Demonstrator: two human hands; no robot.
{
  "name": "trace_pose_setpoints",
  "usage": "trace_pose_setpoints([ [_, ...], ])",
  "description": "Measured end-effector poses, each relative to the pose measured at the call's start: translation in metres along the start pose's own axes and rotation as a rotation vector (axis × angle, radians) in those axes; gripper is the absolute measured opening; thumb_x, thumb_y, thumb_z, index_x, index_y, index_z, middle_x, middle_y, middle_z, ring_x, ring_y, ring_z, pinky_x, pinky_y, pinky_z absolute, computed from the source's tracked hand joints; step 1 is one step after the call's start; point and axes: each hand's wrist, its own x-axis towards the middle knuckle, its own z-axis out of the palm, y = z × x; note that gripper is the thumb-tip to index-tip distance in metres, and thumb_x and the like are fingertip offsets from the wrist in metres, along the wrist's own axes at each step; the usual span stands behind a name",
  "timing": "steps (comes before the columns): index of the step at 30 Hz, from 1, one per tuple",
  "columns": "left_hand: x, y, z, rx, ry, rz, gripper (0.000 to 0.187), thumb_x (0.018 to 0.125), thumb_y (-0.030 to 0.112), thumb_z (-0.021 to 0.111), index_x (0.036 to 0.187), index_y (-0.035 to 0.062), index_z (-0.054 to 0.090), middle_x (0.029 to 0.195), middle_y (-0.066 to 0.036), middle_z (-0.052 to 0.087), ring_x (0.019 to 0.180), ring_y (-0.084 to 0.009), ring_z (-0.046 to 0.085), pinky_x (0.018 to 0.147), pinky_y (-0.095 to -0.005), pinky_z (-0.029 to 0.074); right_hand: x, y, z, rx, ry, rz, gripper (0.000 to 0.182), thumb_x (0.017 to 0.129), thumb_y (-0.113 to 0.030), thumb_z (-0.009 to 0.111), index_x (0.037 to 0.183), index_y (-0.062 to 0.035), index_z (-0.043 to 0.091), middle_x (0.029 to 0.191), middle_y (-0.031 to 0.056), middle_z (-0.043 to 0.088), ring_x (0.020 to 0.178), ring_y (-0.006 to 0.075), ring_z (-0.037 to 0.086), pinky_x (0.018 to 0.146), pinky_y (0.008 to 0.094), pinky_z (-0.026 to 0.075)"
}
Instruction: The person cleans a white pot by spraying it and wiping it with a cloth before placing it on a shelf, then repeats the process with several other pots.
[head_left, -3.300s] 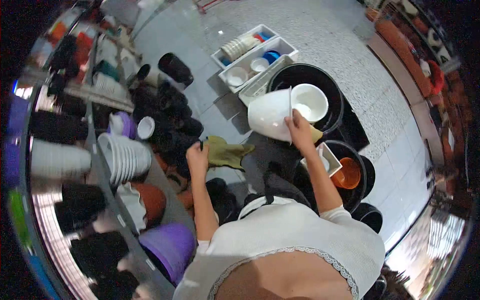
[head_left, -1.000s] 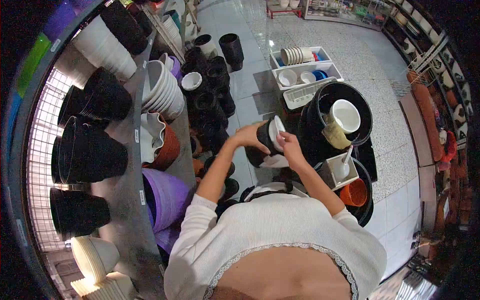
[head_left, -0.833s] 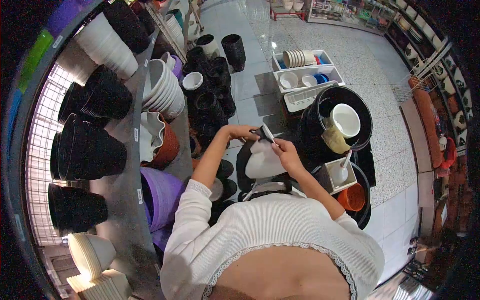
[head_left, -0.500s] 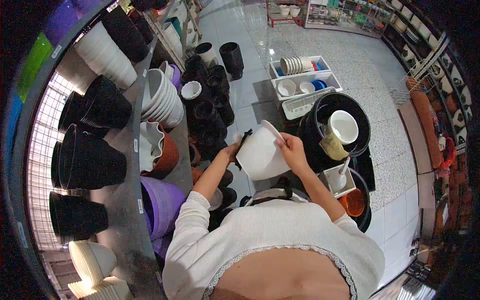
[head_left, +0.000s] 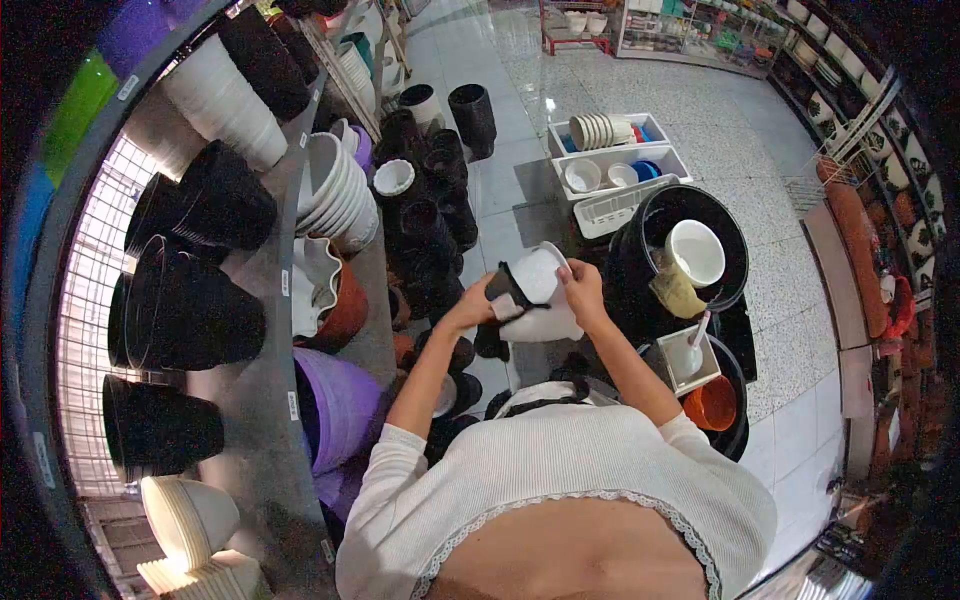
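A white plastic pot (head_left: 552, 323) is held tilted in front of me, its inside partly facing up. My right hand (head_left: 584, 294) grips its rim at the right, fingers closed. At the left of the pot, my left hand (head_left: 478, 304) is closed around a dark cloth (head_left: 515, 287) with black edging, which lies against the pot's rim and side. Some of the left fingers are hidden by the cloth. Below the pot, black and white fabric (head_left: 548, 393) shows near my lap.
Shelves at left hold stacked black pots (head_left: 197, 310), white pots (head_left: 338, 195) and purple pots (head_left: 340, 408). Several black pots (head_left: 425, 225) stand on the floor. To the right are a large black tub (head_left: 738, 250) with a white bucket (head_left: 697, 252), and white crates (head_left: 672, 160).
The pot has turned so that its opening faces up more. My left hand has moved with the cloth from the pot's outer side toward its rim. The view has shifted slightly.
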Motion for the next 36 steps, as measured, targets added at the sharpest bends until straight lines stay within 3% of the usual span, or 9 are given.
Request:
trace_pose_setpoints([
  [3, -0.041, 0.092, 0.011, 0.687, 0.114, -0.063, 0.102, 0.045, 0.04, 0.083, 0.135, 0.0149, 0.042, 0.131, -0.014, 0.048, 0.115, -0.0301, 0.051, 0.1, -0.0506, 0.032, -0.004, -0.014, 0.006, 0.322, -0.112, 0.369, 0.012, 0.082, -0.008, 0.059, 0.085, 0.0032, 0.062, 0.065, 0.0068, 0.057, 0.058, 0.019, 0.052, 0.056, 0.0346, 0.042],
  [7, -0.06, 0.104, 0.051, 1.12, 0.293, 0.344, 0.103, 0.043, 0.032, 0.083, 0.136, 0.0197, 0.04, 0.139, -0.011, 0.038, 0.124, -0.0403, 0.037, 0.102, -0.0603, 0.02, -0.007, -0.042, 0.008, 0.538, -0.133, 0.483, 0.011, 0.081, -0.004, 0.052, 0.085, 0.0013, 0.06, 0.075, 0.0063, 0.058, 0.063, 0.0184, 0.052, 0.056, 0.0327, 0.042],
  [12, -0.062, 0.084, 0.061, 1.156, 0.611, 0.602, 0.07, 0.059, 0.02, 0.077, 0.125, 0.0295, 0.054, 0.146, -0.008, 0.031, 0.133, -0.0388, 0.026, 0.101, -0.059, 0.021, 0.003, -0.068, -0.004, 0.843, -0.117, 0.483, 0.019, 0.075, 0.002, 0.043, 0.088, 0.0017, 0.057, 0.081, 0.0114, 0.059, 0.072, 0.024, 0.059, 0.06, 0.0363, 0.047],
  [16, -0.062, 0.081, 0.045, 1.055, 0.63, 0.583, 0.078, 0.052, 0.035, 0.08, 0.125, 0.0365, 0.053, 0.146, -0.007, 0.03, 0.133, -0.0385, 0.024, 0.101, -0.0581, 0.021, -0.001, -0.084, -0.01, 0.905, -0.123, 0.424, 0.016, 0.079, 0.002, 0.049, 0.093, 0.0013, 0.057, 0.082, 0.0095, 0.06, 0.073, 0.0219, 0.06, 0.062, 0.035, 0.048],
  [20, -0.059, 0.088, 0.037, 1.064, 0.67, 0.682, 0.088, 0.049, 0.029, 0.084, 0.129, 0.0333, 0.048, 0.146, -0.009, 0.028, 0.13, -0.0394, 0.03, 0.1, -0.054, 0.031, -0.022, -0.095, -0.024, 0.784, -0.147, 0.314, 0.019, 0.081, -0.001, 0.057, 0.1, 0.0022, 0.059, 0.085, 0.0084, 0.063, 0.073, 0.0175, 0.06, 0.066, 0.0319, 0.048],
  [29, -0.033, 0.096, 0.003, 0.013, 0.006, 0.425, 0.111, 0.036, 0.017, 0.09, 0.135, 0.012, 0.04, 0.13, -0.01, 0.048, 0.124, -0.0253, 0.042, 0.102, -0.0375, 0.038, -0.085, -0.086, -0.046, 0.461, -0.094, 0.08, 0.032, 0.085, -0.003, 0.058, 0.116, 0.0048, 0.055, 0.088, 0.0078, 0.064, 0.074, 0.0124, 0.058, 0.066, 0.0278, 0.046],
  [33, -0.012, 0.049, -0.014, -0.7, -0.308, 0.121, 0.088, 0.055, 0.007, 0.083, 0.133, 0.0097, 0.041, 0.13, -0.007, 0.049, 0.116, -0.0228, 0.05, 0.097, -0.0378, 0.043, -0.114, -0.106, -0.058, 0.26, -0.253, 0.017, 0.035, 0.085, -0.001, 0.059, 0.119, 0.0057, 0.053, 0.104, 0.0041, 0.062, 0.094, 0.0104, 0.054, 0.083, 0.0246, 0.043],
  [35, -0.006, -0.011, -0.016, -1.09, -0.284, -0.313, 0.078, 0.063, 0.012, 0.08, 0.131, 0.0091, 0.043, 0.129, -0.007, 0.049, 0.113, -0.0235, 0.052, 0.093, -0.0392, 0.046, -0.121, -0.129, -0.064, 0.142, -0.191, -0.121, 0.028, 0.082, 0.004, 0.057, 0.11, 0.0044, 0.057, 0.082, 0.0148, 0.061, 0.075, 0.0081, 0.049, 0.068, 0.025, 0.043],
  [36, -0.002, -0.03, -0.007, -1.074, -0.217, -0.272, 0.072, 0.066, 0.016, 0.077, 0.13, 0.0091, 0.044, 0.128, -0.007, 0.05, 0.112, -0.0242, 0.053, 0.091, -0.0398, 0.047, -0.122, -0.136, -0.068, 0.062, -0.15, -0.202, 0.027, 0.081, 0.005, 0.056, 0.108, 0.0037, 0.058, 0.076, 0.0175, 0.057, 0.069, 0.0085, 0.047, 0.063, 0.0259, 0.042],
])
